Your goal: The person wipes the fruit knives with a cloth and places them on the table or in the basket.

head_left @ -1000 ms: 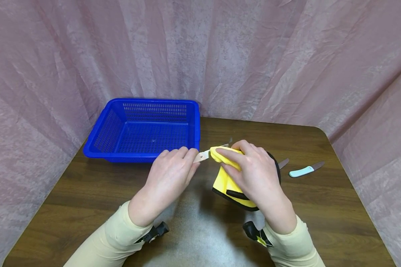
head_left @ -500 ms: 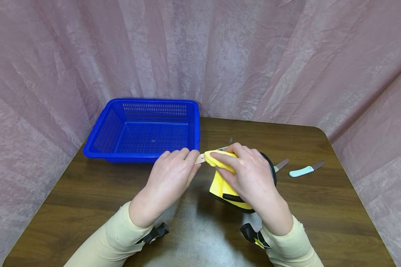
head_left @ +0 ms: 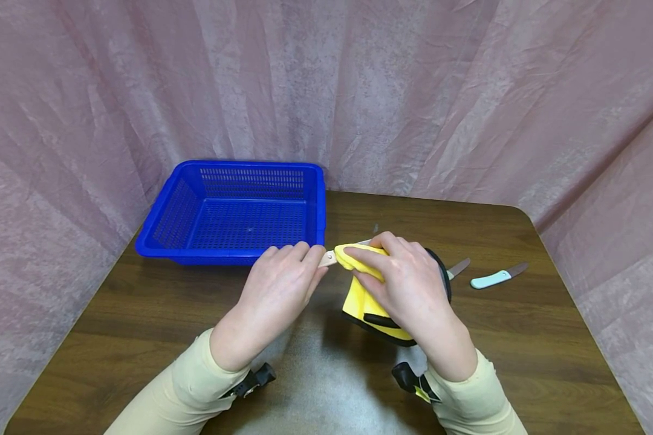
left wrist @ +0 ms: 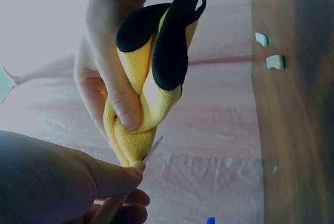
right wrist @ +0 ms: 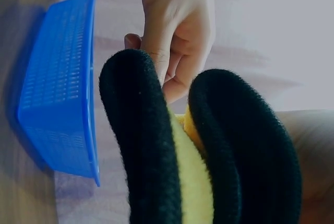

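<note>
My left hand (head_left: 283,284) grips the pale handle (head_left: 328,259) of a small knife, its blade pointing right. My right hand (head_left: 413,281) pinches a folded yellow cloth (head_left: 359,302) with black edging around that blade, close to the handle. A strip of the blade (head_left: 364,242) shows past the cloth's upper side in the head view, and its tip also sticks out beside the cloth in the left wrist view. The cloth's loose end hangs below my right hand. From the right wrist, the black edging (right wrist: 143,140) covers most of the held part.
A blue plastic basket (head_left: 231,252) stands at the back left of the wooden table (head_left: 158,338). Right of the cloth lie a knife with a mint handle (head_left: 490,280) and another knife (head_left: 459,267), partly hidden by the cloth. Pink curtains (head_left: 413,90) hang behind.
My right hand and the cloth have slid left along the blade toward the handle, baring more of the knife lying behind. In the last half second they barely shifted. My left hand stays nearly still.
</note>
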Action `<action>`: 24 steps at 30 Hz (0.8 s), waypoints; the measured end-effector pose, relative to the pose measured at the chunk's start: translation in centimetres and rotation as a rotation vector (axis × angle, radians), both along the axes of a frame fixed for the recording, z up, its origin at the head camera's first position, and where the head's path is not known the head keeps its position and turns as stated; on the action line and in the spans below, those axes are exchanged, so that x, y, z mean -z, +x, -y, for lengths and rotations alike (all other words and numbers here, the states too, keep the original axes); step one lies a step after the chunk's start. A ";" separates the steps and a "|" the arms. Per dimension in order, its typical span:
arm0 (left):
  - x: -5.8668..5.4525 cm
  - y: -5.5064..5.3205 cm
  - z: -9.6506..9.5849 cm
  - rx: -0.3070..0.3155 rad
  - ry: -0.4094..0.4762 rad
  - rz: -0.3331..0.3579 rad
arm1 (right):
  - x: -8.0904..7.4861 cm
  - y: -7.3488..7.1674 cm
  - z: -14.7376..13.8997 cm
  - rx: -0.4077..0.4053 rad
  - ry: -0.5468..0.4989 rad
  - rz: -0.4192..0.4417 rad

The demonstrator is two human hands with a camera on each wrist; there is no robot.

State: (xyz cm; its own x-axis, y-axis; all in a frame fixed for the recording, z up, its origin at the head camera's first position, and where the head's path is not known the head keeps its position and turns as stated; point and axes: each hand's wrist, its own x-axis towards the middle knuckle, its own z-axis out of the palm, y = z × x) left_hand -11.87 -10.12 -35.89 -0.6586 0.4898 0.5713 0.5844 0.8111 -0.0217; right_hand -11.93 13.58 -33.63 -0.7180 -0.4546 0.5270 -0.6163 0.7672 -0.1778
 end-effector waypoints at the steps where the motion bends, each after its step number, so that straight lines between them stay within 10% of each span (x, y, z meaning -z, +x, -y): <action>1: 0.0 0.0 0.0 0.000 0.000 -0.001 | 0.0 0.0 0.0 0.004 0.003 0.003; 24: 0.0 -0.1 0.1 -0.011 -0.010 -0.005 | 0.1 -0.4 -0.9 0.063 -0.022 0.027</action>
State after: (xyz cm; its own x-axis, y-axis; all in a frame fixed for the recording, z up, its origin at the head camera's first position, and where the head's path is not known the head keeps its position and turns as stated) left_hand -11.92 -10.21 -35.90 -0.6611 0.4880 0.5699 0.5750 0.8175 -0.0331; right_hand -12.35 14.46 -33.74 -0.7589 -0.3968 0.5164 -0.5617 0.8000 -0.2109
